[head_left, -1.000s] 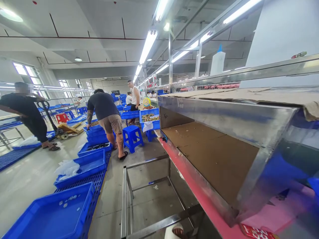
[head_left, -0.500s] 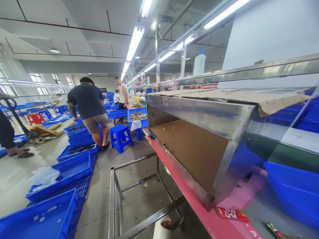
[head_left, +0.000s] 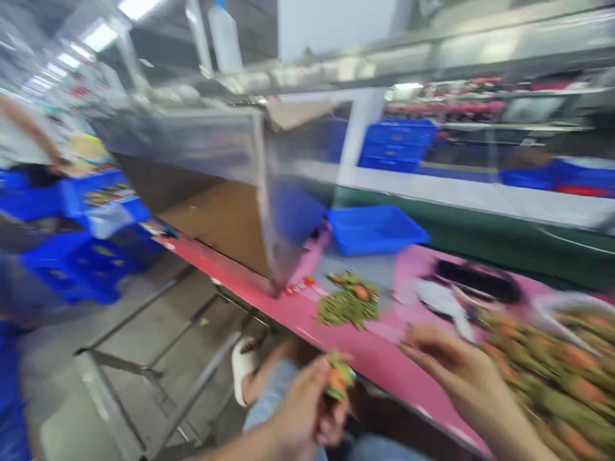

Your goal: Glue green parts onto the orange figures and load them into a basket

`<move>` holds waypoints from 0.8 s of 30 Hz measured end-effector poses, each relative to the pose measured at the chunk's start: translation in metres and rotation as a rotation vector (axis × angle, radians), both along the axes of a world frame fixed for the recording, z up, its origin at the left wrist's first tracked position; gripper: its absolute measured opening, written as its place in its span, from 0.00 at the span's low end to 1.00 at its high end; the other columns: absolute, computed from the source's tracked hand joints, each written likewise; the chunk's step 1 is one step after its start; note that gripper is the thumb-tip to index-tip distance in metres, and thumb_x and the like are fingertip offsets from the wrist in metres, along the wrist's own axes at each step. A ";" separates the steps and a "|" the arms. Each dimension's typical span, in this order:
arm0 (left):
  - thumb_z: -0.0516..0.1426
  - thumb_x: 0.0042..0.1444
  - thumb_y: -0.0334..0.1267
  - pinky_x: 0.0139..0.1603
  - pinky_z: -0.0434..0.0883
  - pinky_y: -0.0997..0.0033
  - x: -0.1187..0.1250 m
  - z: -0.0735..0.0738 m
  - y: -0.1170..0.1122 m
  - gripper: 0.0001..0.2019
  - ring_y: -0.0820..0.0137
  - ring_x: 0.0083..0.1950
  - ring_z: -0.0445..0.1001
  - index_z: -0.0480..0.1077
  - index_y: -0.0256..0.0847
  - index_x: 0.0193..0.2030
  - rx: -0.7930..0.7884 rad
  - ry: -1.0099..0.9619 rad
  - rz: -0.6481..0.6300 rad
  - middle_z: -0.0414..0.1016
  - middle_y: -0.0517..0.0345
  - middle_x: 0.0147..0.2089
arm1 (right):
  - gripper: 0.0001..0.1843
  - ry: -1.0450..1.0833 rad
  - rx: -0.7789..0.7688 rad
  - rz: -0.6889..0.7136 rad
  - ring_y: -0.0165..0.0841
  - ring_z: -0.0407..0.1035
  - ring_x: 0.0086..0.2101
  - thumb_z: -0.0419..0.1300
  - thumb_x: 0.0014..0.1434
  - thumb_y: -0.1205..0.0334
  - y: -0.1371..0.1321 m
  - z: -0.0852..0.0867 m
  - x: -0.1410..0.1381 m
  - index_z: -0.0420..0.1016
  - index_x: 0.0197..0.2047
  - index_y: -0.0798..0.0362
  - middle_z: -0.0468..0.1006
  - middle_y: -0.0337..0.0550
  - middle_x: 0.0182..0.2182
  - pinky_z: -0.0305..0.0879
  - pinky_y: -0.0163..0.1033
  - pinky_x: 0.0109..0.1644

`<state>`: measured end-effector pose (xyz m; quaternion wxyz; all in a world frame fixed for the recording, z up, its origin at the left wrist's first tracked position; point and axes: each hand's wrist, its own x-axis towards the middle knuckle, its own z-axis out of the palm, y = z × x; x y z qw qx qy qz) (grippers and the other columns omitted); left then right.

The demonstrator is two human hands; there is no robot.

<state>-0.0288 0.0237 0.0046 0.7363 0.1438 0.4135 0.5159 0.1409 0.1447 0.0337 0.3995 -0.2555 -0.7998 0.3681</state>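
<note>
My left hand [head_left: 312, 400] is closed around a small green and orange piece [head_left: 340, 378], held over my lap in front of the table edge. Its exact kind is too blurred to tell. Over the pink tabletop [head_left: 283, 314], my right hand [head_left: 456, 371] has its fingers drawn together; anything between the fingertips is too blurred to make out. Beyond my left hand lies a small heap of similar green pieces [head_left: 348, 304], some with orange. A larger pile of green and orange pieces [head_left: 557, 378] spreads just right of my right hand.
A metal box-like frame lined with cardboard [head_left: 225, 218] stands on the table at left. Behind the heap sits a blue tray [head_left: 377, 230]. A dark oblong object [head_left: 475, 280] and a white bowl [head_left: 571, 304] are at right. A blue stool [head_left: 79, 266] stands on the floor.
The view has swung right and down. Both my hands, the green heap and the larger pile now show; the person in dark clothes has left the view.
</note>
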 end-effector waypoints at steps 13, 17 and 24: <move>0.61 0.40 0.57 0.08 0.46 0.88 0.021 0.026 0.004 0.27 0.87 0.09 0.42 0.63 0.34 0.34 -0.106 -0.168 -0.264 0.60 0.67 0.12 | 0.06 0.064 -0.074 0.142 0.25 0.66 0.33 0.59 0.53 0.70 -0.047 0.016 0.005 0.75 0.36 0.61 0.73 0.44 0.28 0.64 0.30 0.37; 0.63 0.37 0.57 0.08 0.44 0.88 0.024 0.029 0.004 0.26 0.86 0.08 0.43 0.62 0.33 0.28 -0.186 -0.187 -0.300 0.58 0.66 0.10 | 0.05 0.044 -0.031 0.188 0.25 0.65 0.33 0.59 0.53 0.71 -0.044 0.014 0.005 0.75 0.35 0.61 0.73 0.44 0.29 0.63 0.30 0.38; 0.64 0.33 0.58 0.07 0.44 0.87 0.026 0.030 0.003 0.28 0.85 0.07 0.44 0.61 0.33 0.22 -0.230 -0.146 -0.327 0.56 0.65 0.08 | 0.05 0.011 -0.025 0.252 0.25 0.64 0.33 0.58 0.54 0.71 -0.042 0.012 0.004 0.74 0.35 0.61 0.73 0.43 0.29 0.62 0.31 0.38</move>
